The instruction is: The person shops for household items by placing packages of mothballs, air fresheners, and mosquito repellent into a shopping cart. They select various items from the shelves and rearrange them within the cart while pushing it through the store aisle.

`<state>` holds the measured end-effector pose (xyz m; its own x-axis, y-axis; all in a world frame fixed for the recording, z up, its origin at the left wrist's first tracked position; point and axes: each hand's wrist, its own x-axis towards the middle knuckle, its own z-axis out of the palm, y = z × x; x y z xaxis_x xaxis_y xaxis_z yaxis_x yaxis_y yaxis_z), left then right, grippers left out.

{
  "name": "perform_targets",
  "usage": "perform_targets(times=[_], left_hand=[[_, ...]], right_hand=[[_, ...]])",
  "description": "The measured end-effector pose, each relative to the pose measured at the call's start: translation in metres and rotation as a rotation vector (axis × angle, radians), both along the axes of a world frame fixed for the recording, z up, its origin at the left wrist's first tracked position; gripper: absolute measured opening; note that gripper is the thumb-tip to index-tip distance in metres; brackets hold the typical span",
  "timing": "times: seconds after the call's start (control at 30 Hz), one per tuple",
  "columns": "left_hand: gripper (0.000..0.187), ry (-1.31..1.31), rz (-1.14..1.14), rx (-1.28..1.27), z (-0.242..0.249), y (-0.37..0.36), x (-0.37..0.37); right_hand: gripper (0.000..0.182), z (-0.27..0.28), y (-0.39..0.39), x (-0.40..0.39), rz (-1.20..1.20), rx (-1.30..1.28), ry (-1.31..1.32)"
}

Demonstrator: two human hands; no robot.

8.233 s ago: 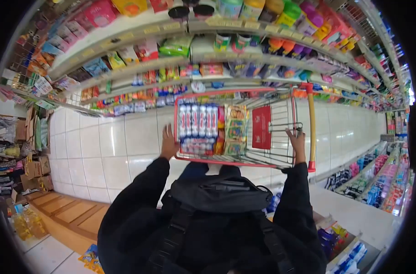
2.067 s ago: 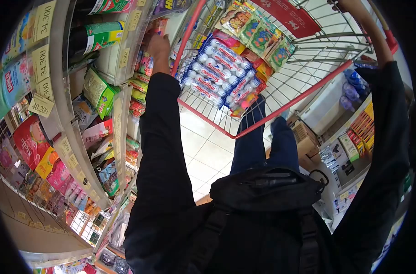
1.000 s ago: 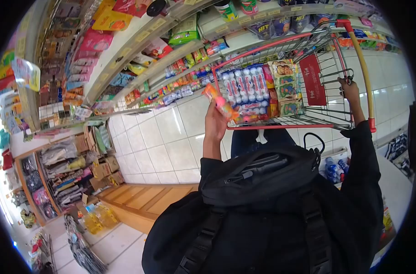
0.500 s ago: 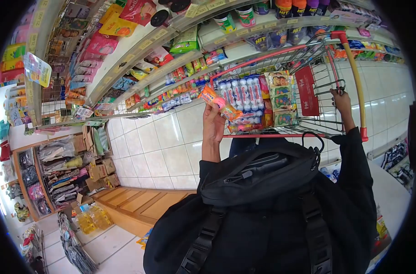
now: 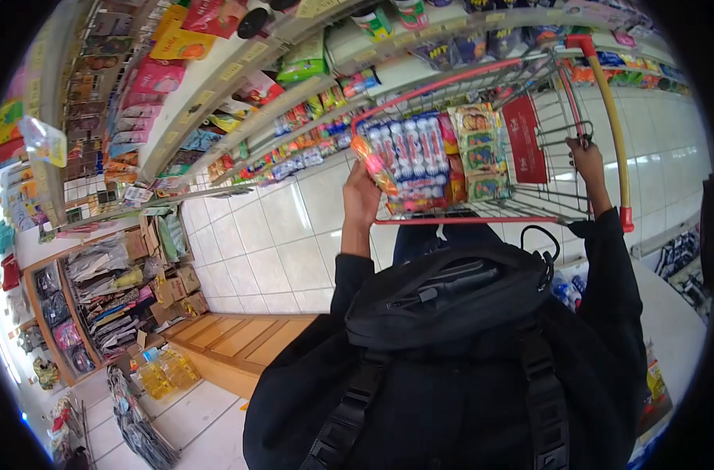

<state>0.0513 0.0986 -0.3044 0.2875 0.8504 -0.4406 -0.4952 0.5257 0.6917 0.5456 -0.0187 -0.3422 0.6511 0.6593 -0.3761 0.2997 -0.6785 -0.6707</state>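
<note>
My left hand [image 5: 361, 194] is closed on an orange packet [image 5: 374, 166] with a pink patch, held at the left end of the shopping cart [image 5: 451, 222]. Beside the packet, inside the cart, lie blue-and-white packs [image 5: 418, 157] with rows of white round shapes. Further right in the basket are green-and-yellow picture packs [image 5: 482, 149]. My right hand [image 5: 586, 160] is at the cart's handle end, its fingers wrapped round a wire part near the red sign [image 5: 524, 139]. The yellow handle bar [image 5: 614, 133] is just to its right.
Shelves [image 5: 216, 86] of colourful packets run along the left and top. A wooden panel [image 5: 224, 345] lies at lower left, near yellow bottles [image 5: 167, 371] and a rack of bagged goods [image 5: 110, 298]. A black bag [image 5: 443, 298] hangs at my chest.
My left hand has moved slightly down with the orange packet, which is now more upright and closer against the blue-and-white packs. My right hand stays at the handle end.
</note>
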Motion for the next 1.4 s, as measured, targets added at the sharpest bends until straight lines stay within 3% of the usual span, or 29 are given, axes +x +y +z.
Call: perform_targets(times=[0.1, 0.23, 0.27, 0.33, 0.37, 0.4, 0.5, 0.67, 0.8, 0.9, 1.07, 1.2, 1.4], left_hand=[[0.048, 0.051, -0.012, -0.124, -0.036, 0.013, -0.004], [0.043, 0.79, -0.375, 0.047, -0.107, 0.027, -0.016], [0.043, 0.934, -0.42, 0.264, -0.113, 0.027, -0.012], [0.042, 1.122, -0.736, 0.562, -0.133, 0.029, -0.014], [0.042, 1.196, -0.891, 0.728, -0.144, 0.031, -0.014], [0.044, 1.136, -0.892, 0.731, -0.175, 0.026, -0.021], [0.043, 1.152, -1.002, 0.79, -0.202, 0.014, -0.016], [0.048, 1.513, -1.218, 0.805, -0.239, -0.017, -0.02], [0.052, 1.532, -1.136, 0.873, -0.254, -0.031, -0.027], [0.052, 1.434, -1.142, 0.52, -0.242, -0.027, -0.02], [0.044, 1.463, -1.038, 0.806, -0.247, -0.028, -0.023], [0.035, 1.364, -1.008, 0.649, -0.249, -0.018, -0.011], [0.03, 1.505, -1.037, 0.683, -0.244, -0.03, -0.003]], right_hand=[[0.037, -0.003, 0.0, 0.0, -0.011, 0.024, 0.015], [0.038, 0.004, 0.002, -0.001, -0.014, -0.057, -0.017], [0.038, 0.008, 0.003, -0.004, -0.022, -0.07, -0.021], [0.041, 0.009, 0.005, -0.005, -0.023, -0.093, -0.058], [0.041, 0.011, 0.002, -0.006, -0.011, -0.115, -0.072], [0.042, 0.017, 0.006, -0.009, 0.0, -0.131, -0.09], [0.043, 0.016, 0.006, -0.006, -0.029, -0.14, -0.068], [0.045, 0.018, 0.007, -0.011, -0.069, -0.137, -0.044], [0.044, 0.016, 0.006, -0.007, -0.066, -0.133, -0.04], [0.043, 0.013, 0.007, -0.008, -0.076, -0.163, -0.051], [0.043, 0.011, 0.006, -0.004, -0.057, -0.166, -0.066], [0.043, 0.014, 0.006, -0.008, -0.067, -0.173, -0.084], [0.044, 0.005, 0.004, -0.002, -0.085, -0.188, -0.094]])
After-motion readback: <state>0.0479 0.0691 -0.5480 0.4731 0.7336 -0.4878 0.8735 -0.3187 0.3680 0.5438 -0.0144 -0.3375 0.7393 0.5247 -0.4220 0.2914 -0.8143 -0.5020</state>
